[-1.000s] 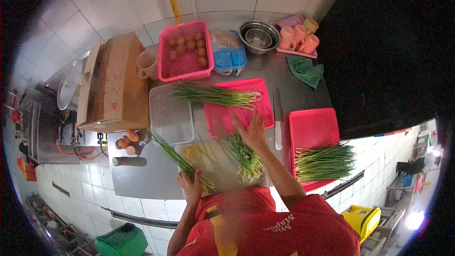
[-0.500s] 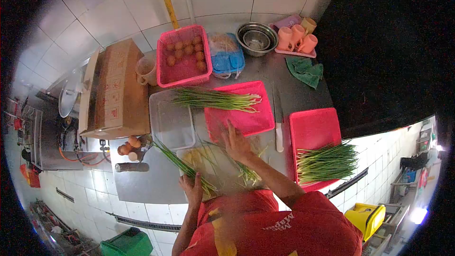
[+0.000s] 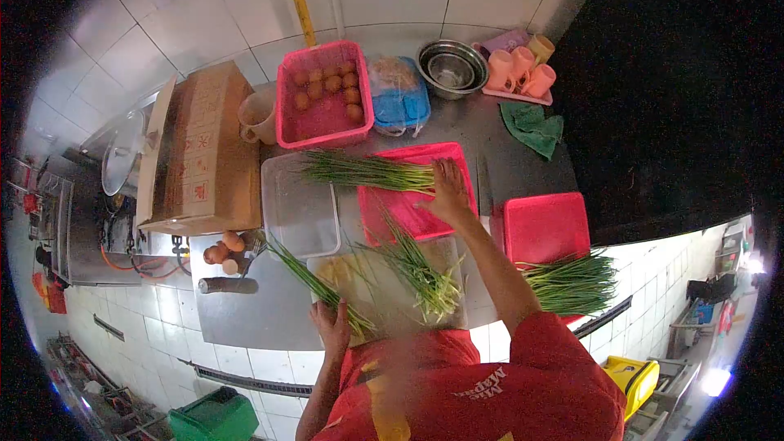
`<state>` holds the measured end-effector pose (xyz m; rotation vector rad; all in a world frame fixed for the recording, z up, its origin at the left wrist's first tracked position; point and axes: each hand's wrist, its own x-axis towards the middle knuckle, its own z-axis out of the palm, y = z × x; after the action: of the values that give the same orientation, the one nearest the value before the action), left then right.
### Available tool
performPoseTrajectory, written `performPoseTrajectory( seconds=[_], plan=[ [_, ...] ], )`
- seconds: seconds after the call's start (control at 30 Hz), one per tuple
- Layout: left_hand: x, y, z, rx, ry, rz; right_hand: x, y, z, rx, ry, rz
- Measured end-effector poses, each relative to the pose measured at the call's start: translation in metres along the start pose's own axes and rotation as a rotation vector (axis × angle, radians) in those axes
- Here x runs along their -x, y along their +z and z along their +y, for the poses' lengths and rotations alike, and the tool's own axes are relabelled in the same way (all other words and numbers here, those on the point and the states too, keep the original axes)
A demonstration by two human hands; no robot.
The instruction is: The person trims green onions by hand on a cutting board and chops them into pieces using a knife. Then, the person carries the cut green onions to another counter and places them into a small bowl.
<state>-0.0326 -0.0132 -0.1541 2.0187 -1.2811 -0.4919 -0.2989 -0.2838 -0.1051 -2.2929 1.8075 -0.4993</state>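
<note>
My left hand (image 3: 331, 328) is closed round the lower part of a small bunch of green onions (image 3: 306, 271), at the left side of the cutting board (image 3: 384, 318). My right hand (image 3: 448, 189) rests over the pale root ends of another bunch (image 3: 359, 170), which lies across a pink tray (image 3: 420, 223); its fingers are partly apart and touch the stems. A looser pile of green onions (image 3: 425, 278) lies on the board between my hands. More green onions (image 3: 572, 284) lie over the lower part of the right pink tray (image 3: 545, 229).
A knife (image 3: 483, 180) lies between the pink trays. Left stand a clear tray (image 3: 300, 208), a cardboard box (image 3: 204, 147), and eggs (image 3: 231, 242). Behind are a pink basket (image 3: 322, 126) of round brown items, metal bowls (image 3: 451, 69), pink cups (image 3: 539, 80) and a green cloth (image 3: 532, 128).
My right hand has moved from the loose pile up to the root ends of the bunch on the middle pink tray. My left hand has stayed on its bunch.
</note>
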Motion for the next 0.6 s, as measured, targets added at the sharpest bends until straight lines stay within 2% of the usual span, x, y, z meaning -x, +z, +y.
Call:
performPoseTrajectory(
  seconds=[0.03,0.17,0.23,0.27,0.33,0.47,0.6],
  plan=[
    [-0.001,-0.003,0.008,0.042,-0.071,0.019,-0.005,0.001,0.002,0.007,-0.04,-0.028],
    [-0.002,-0.005,0.001,-0.006,-0.067,-0.013,-0.023,0.002,0.002,0.022,-0.082,-0.127],
    [-0.001,-0.003,-0.011,-0.072,0.143,-0.006,-0.033,-0.004,-0.004,0.019,-0.065,-0.292],
    [0.001,-0.001,-0.016,-0.094,0.213,-0.003,-0.036,-0.004,-0.007,0.018,-0.066,-0.292],
    [-0.005,-0.009,0.014,0.05,-0.07,-0.012,-0.041,0.001,-0.007,0.048,-0.125,-0.265],
    [-0.004,-0.007,0.011,0.064,-0.08,-0.016,-0.048,0.008,-0.009,0.074,-0.133,-0.319],
    [-0.005,-0.011,0.016,0.037,-0.095,-0.068,-0.049,0.02,-0.005,0.093,-0.235,-0.172]
  ],
)
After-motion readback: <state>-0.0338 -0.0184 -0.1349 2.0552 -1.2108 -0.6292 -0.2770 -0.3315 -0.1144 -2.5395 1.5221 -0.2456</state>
